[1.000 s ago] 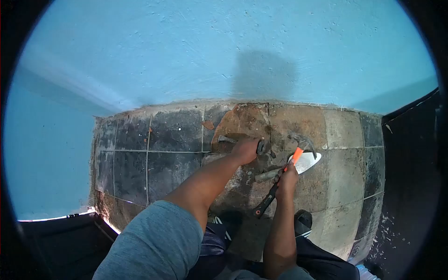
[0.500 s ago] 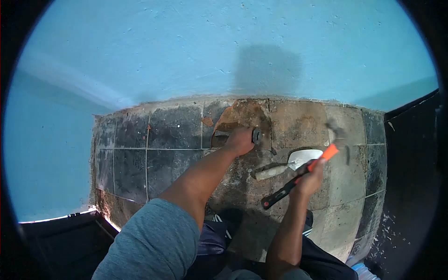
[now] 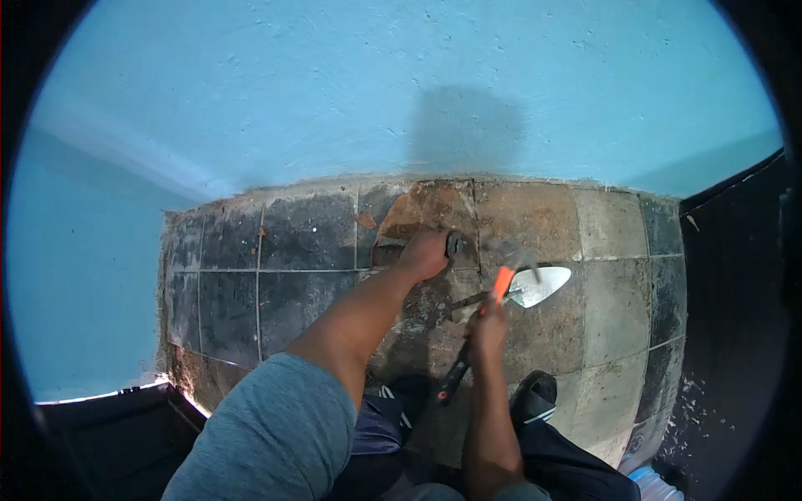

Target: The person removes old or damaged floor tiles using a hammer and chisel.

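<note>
My left hand (image 3: 426, 255) is closed around a chisel, whose round dark end (image 3: 454, 244) faces right. Left of my fist its shaft lies low over the broken tile (image 3: 393, 227); whether the tip touches is hidden. In my right hand (image 3: 487, 328) is a hammer (image 3: 505, 284) with an orange and black handle. Its metal head is smeared by motion and sits just right of the chisel's end. Beneath the hammer a trowel (image 3: 543, 285) rests on the floor, its pointed blade to the right and its handle partly covered.
Dark floor tiles (image 3: 307, 230) extend to the left, bare brownish floor (image 3: 526, 219) to the right. A blue wall (image 3: 334, 100) rises behind. Reddish chips (image 3: 366, 221) lie beside the broken edge. My shoe (image 3: 535, 394) stands near the trowel, and clear plastic (image 3: 653, 483) is at lower right.
My right hand has swung the hammer left and a little down, bringing its head close to the chisel's end. My left hand keeps its hold in nearly the same place.
</note>
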The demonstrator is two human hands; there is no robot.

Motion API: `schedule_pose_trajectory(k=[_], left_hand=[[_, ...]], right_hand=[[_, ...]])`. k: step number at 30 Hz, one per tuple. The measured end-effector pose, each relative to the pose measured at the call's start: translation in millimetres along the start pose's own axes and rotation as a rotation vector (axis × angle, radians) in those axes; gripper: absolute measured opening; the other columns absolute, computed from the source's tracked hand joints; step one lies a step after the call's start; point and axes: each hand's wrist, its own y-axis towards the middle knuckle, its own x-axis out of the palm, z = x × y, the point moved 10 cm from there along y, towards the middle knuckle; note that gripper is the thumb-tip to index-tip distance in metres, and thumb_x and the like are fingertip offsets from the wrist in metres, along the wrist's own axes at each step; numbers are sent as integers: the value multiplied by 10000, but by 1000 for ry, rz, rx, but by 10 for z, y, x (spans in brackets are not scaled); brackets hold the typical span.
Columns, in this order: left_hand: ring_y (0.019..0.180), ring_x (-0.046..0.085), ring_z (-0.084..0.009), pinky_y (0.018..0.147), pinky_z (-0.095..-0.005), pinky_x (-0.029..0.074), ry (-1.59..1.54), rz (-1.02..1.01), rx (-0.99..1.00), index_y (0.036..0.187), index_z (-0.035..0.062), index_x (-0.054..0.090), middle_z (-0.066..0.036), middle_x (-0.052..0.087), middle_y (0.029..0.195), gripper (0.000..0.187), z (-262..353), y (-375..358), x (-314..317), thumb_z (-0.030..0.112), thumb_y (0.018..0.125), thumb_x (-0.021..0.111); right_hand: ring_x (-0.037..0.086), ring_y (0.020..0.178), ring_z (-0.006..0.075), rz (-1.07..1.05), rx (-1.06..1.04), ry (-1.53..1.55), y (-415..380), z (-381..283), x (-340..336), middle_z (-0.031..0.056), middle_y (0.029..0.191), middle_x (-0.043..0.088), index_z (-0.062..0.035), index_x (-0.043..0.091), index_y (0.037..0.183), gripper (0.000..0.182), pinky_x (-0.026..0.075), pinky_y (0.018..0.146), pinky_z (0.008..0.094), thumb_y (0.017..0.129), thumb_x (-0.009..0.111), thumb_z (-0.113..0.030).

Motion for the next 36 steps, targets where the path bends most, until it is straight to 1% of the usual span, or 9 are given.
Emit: schedule_pose_trajectory(k=[4, 7, 10, 12, 15, 21, 24, 31, 36], left_hand=[[1033, 653, -415, 910, -508, 527, -2, -71, -20, 1174, -15, 590, -246, 683, 1068, 388, -152, 99, 180, 148, 835, 685], [1036, 642, -439, 885, -540, 533, 32, -26, 29, 1302, 22, 555, -257, 674, 1064, 473, -92, 79, 120, 65, 847, 676], [1031, 639, -441, 896, -542, 525, -34, -70, -31, 1293, 23, 561, -256, 673, 1062, 489, -53, 28, 48, 93, 828, 696], [1035, 646, -417, 910, -509, 527, 40, -42, -10, 1197, 6, 584, -241, 675, 1061, 399, -38, 37, 46, 127, 833, 695], [1038, 653, -399, 914, -487, 529, 98, -14, -6, 1160, 12, 596, -225, 680, 1061, 372, -76, 80, 92, 155, 834, 703], [1050, 657, -390, 916, -488, 526, 101, 7, 19, 1214, 29, 584, -211, 687, 1088, 407, 41, 3, -4, 131, 830, 672], [1078, 631, -413, 938, -514, 504, 131, -1, 7, 1246, 6, 563, -233, 669, 1120, 448, -26, -28, 212, 125, 828, 672], [1181, 588, -393, 1064, -498, 426, 185, -209, 100, 1385, 12, 496, -232, 636, 1167, 603, 520, -395, 641, 60, 798, 626], [1168, 584, -421, 1059, -507, 430, 22, -94, 47, 1377, -19, 483, -234, 629, 1180, 606, 355, -281, 415, 89, 801, 637]], right_hand=[[430, 497, 107, 251, -229, 251, 91, -943, -610, -17, 616, 444, -116, 511, 816, 424, 361, 450, 284, 1068, 449, -451], [416, 516, 98, 344, -453, 502, -166, -1664, -915, -14, 628, 446, -103, 513, 830, 430, 369, 475, 268, 1081, 412, -437], [460, 542, 144, 635, -708, 116, -40, -1165, -1082, 10, 638, 463, -50, 515, 863, 479, 386, 513, 331, 1088, 378, -450], [481, 570, 165, 571, -715, -209, 26, -629, -715, 17, 664, 486, -21, 540, 885, 514, 398, 537, 362, 1084, 387, -470], [486, 594, 163, -59, 53, -205, -6, 428, 181, 24, 693, 513, -3, 591, 917, 517, 413, 553, 369, 1068, 446, -475], [471, 465, 149, 28, 50, -167, 259, 652, -59, 13, 615, 481, -78, 534, 856, 439, 386, 432, 331, 1067, 460, -455], [471, 466, 159, 79, 62, -66, 159, 157, -114, 19, 614, 478, -91, 506, 836, 426, 388, 439, 346, 1062, 476, -451], [409, 459, 149, 166, 45, 102, 472, 55, -421, 0, 595, 432, -114, 508, 828, 436, 341, 441, 330, 1053, 466, -485], [409, 458, 152, 144, 67, 121, 388, -99, -387, 6, 588, 429, -111, 511, 820, 438, 344, 443, 336, 1056, 461, -476]])
